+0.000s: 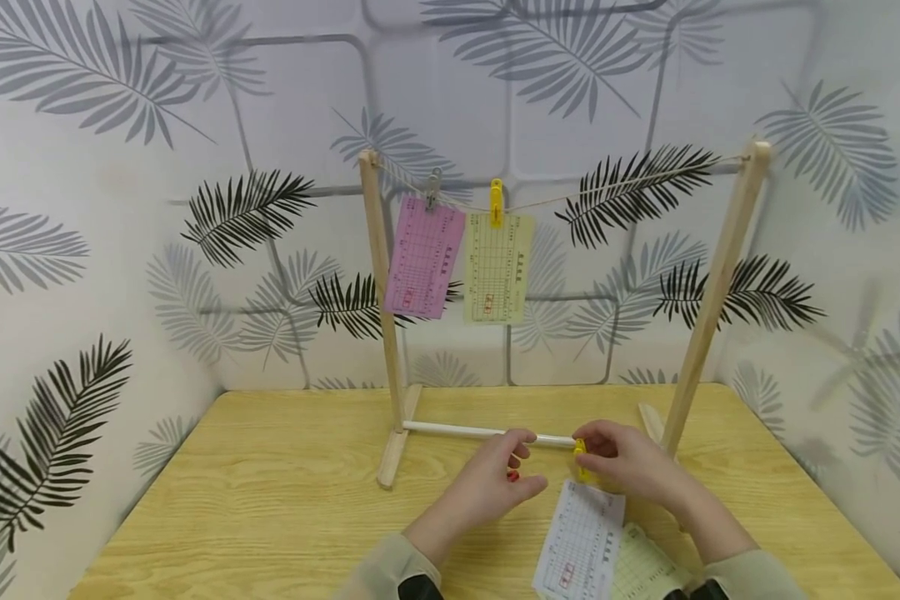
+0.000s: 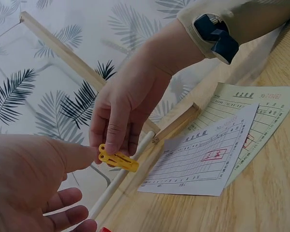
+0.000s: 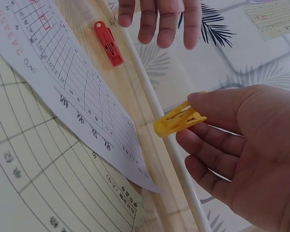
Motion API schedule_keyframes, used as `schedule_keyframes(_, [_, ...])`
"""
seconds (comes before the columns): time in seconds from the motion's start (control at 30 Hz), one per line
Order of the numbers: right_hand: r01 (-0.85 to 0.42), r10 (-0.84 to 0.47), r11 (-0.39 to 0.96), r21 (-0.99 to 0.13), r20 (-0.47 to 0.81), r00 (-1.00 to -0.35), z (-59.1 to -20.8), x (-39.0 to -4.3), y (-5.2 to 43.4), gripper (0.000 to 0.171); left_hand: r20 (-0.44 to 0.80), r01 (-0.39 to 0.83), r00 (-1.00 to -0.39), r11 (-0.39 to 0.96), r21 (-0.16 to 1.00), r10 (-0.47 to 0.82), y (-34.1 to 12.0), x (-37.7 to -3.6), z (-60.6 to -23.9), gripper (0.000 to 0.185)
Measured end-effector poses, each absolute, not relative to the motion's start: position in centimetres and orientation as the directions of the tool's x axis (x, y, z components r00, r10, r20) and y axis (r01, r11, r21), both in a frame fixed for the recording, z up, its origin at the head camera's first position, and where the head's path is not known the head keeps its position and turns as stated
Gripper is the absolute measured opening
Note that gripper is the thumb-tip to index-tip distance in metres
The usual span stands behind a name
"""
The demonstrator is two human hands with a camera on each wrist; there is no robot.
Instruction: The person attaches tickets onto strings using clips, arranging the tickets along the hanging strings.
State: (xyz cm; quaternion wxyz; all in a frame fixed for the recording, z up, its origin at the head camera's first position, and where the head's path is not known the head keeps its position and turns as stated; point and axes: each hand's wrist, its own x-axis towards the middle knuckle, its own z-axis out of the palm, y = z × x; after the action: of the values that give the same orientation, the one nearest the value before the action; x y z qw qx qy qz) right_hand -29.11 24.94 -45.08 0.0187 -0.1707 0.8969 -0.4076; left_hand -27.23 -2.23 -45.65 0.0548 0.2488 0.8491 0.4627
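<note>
Right hand [image 1: 630, 462]: pinches the yellow clip [image 3: 178, 121] between thumb and fingers, just above the white rod [image 1: 487, 432] of the wooden rack [image 1: 378, 275].
Left hand [image 1: 498, 483]: fingers loose, holding nothing, close beside the clip.
Red clip [image 3: 108, 42]: lying on the table [image 1: 270, 500] under the left fingers.
White slip [image 1: 581, 542]: flat on the table, overlapping the pale yellow slip [image 1: 645, 571].
String [image 1: 607, 190]: pink sheet [image 1: 423, 257] and yellow sheet [image 1: 497, 267] hang clipped.

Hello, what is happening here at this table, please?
A person sits at a wooden table with a small drying rack. The right hand pinches a yellow clip; the left hand is open beside it, above a red clip lying on the table. A white slip and a yellowish slip lie near the hands. A pink slip and a yellow slip already hang from the rack's string.
</note>
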Motion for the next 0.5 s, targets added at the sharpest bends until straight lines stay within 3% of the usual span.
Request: schedule_keyframes(0.5, [-0.339, -0.314, 0.5, -0.797, 0.198, -0.929, -45.3, -28.9, 25.7, 0.035, 0.08, 0.447, -0.827, 0.566, 0.692, 0.556, -0.1, -26.4, -47.1, 0.066])
